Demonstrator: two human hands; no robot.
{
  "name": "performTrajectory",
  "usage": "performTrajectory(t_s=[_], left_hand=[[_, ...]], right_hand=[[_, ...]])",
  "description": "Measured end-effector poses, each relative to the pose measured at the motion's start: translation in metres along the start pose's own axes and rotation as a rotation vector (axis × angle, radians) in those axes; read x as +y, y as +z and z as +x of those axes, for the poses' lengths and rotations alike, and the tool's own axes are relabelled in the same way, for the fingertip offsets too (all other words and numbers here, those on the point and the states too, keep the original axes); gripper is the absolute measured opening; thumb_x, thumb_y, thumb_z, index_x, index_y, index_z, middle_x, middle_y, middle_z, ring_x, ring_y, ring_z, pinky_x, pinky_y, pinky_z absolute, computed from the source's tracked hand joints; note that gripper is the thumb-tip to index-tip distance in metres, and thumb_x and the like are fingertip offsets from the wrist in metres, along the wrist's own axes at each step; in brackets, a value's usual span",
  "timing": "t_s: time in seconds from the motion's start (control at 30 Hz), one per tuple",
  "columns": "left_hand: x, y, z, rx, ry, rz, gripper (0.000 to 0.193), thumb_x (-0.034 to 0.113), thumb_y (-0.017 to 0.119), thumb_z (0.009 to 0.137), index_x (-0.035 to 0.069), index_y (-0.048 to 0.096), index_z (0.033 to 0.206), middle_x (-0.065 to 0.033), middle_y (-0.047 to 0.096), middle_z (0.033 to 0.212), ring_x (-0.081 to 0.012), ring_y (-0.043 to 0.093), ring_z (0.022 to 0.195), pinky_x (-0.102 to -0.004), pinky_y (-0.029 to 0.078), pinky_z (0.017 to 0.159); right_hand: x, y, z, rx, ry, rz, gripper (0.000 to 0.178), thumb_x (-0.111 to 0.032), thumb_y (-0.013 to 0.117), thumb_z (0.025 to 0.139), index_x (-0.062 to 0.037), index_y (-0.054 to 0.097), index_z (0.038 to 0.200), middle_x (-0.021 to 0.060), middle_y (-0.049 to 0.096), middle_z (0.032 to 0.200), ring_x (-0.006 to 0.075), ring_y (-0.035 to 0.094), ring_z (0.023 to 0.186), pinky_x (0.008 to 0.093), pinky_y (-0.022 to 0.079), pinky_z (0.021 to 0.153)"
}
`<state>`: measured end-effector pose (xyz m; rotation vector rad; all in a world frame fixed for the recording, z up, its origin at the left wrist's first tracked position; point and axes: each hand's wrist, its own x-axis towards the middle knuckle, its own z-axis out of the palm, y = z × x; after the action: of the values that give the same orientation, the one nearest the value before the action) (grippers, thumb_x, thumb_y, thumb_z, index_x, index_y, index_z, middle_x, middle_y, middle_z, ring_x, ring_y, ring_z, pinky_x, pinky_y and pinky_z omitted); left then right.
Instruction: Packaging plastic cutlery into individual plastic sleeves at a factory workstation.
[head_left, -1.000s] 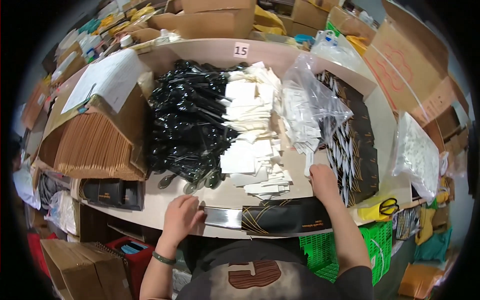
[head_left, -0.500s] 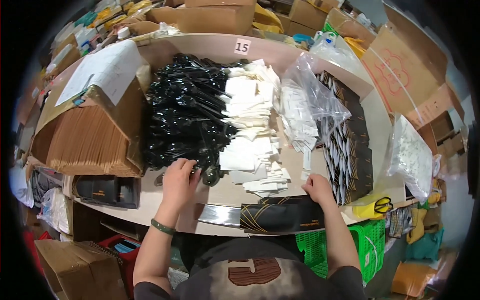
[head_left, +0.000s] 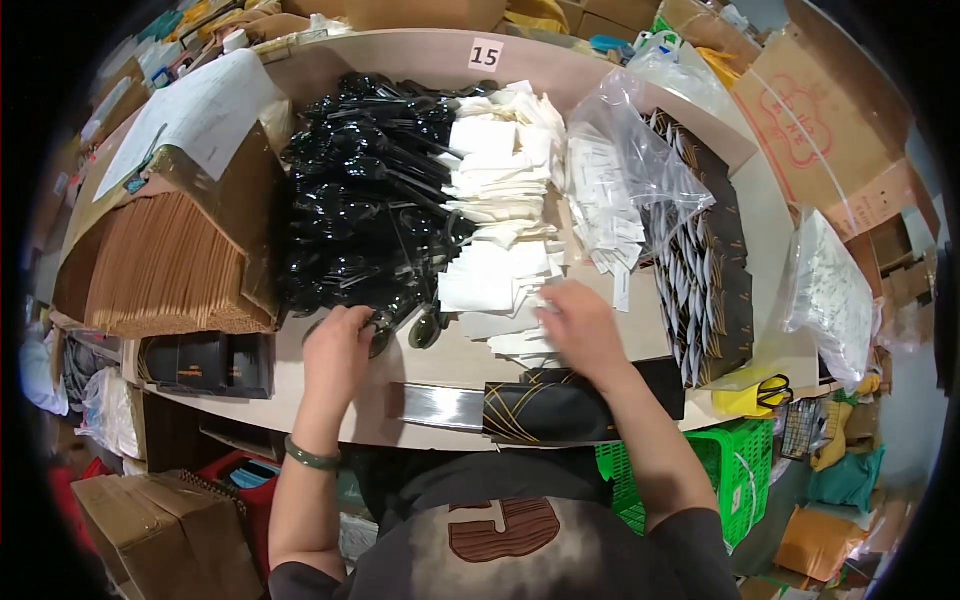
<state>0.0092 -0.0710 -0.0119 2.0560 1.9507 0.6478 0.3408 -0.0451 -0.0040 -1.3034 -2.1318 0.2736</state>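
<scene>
A heap of wrapped black plastic spoons (head_left: 360, 200) covers the left middle of the table. At its near edge my left hand (head_left: 338, 345) has curled fingers closed on a black spoon beside the heap. My right hand (head_left: 585, 330), smeared by motion, reaches over the near right end of the white folded napkins (head_left: 495, 275); whether its fingers grip one cannot be made out. Just in front of my body lies a black sleeve with gold lines (head_left: 550, 410), partly behind my right forearm. A shiny silver strip (head_left: 445, 406) extends from its left end.
Brown paper sheets fill a carton (head_left: 165, 265) at left, black packs (head_left: 205, 365) before it. Small white packets (head_left: 603, 200) lie under a clear bag (head_left: 650, 150), beside rows of black gold-lined sleeves (head_left: 725, 285). Yellow-black scissors (head_left: 770, 393) rest near a green crate (head_left: 745, 470).
My right hand has moved left and away from me, from beside the small packets to the napkins. My left hand stays at the spoons, shifted slightly left. The whole view has shifted a little.
</scene>
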Motion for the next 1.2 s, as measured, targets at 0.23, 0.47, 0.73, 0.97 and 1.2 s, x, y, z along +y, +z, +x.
performTrajectory(t_s=[0.23,0.47,0.73,0.97,1.2], left_hand=[[-0.015,-0.001,-0.048,0.076,-0.113,-0.226,0.014,0.004,0.065,0.089,0.003,0.066,0.103,-0.0144,0.063,0.088,-0.0295,0.063,0.077,-0.0374,0.050,0.069],[-0.032,0.002,-0.112,0.164,-0.460,-0.724,0.010,0.012,0.049,0.104,0.003,0.053,0.106,0.0007,0.052,0.085,-0.0073,0.047,0.077,-0.0223,0.041,0.069],[-0.002,0.012,-0.111,0.198,-0.266,-0.610,0.011,0.011,0.054,0.102,0.001,0.058,0.098,-0.0028,0.053,0.083,-0.0112,0.048,0.077,-0.0250,0.042,0.072],[0.003,0.009,-0.097,0.109,0.056,-0.508,0.004,0.004,0.062,0.091,0.001,0.060,0.090,-0.0098,0.056,0.080,-0.0257,0.055,0.073,-0.0329,0.045,0.068],[0.016,0.029,-0.060,-0.096,0.463,-0.315,0.015,0.007,0.068,0.072,0.007,0.065,0.086,-0.0130,0.064,0.092,-0.0351,0.062,0.088,-0.0423,0.050,0.073]], right_hand=[[-0.010,0.048,0.057,-0.315,-0.209,-0.339,0.004,-0.009,0.059,0.082,-0.0043,0.059,0.083,0.0132,0.061,0.087,0.0324,0.065,0.080,0.0427,0.054,0.068],[-0.095,0.039,-0.010,-0.414,0.032,0.098,0.017,-0.021,0.067,0.082,-0.0054,0.065,0.090,0.0149,0.062,0.086,0.0367,0.064,0.080,0.0466,0.053,0.070],[-0.122,0.060,-0.031,-0.412,-0.011,0.102,0.023,-0.020,0.070,0.086,-0.0024,0.062,0.098,0.0140,0.062,0.091,0.0346,0.065,0.082,0.0437,0.054,0.071],[-0.120,0.055,-0.044,-0.226,-0.132,0.042,0.045,-0.022,0.074,0.082,-0.0002,0.062,0.120,0.0151,0.063,0.107,0.0349,0.062,0.098,0.0430,0.050,0.084],[-0.087,0.044,-0.067,-0.264,-0.492,-0.091,0.042,-0.018,0.068,0.086,-0.0019,0.061,0.124,0.0152,0.060,0.131,0.0325,0.056,0.122,0.0486,0.044,0.100]])
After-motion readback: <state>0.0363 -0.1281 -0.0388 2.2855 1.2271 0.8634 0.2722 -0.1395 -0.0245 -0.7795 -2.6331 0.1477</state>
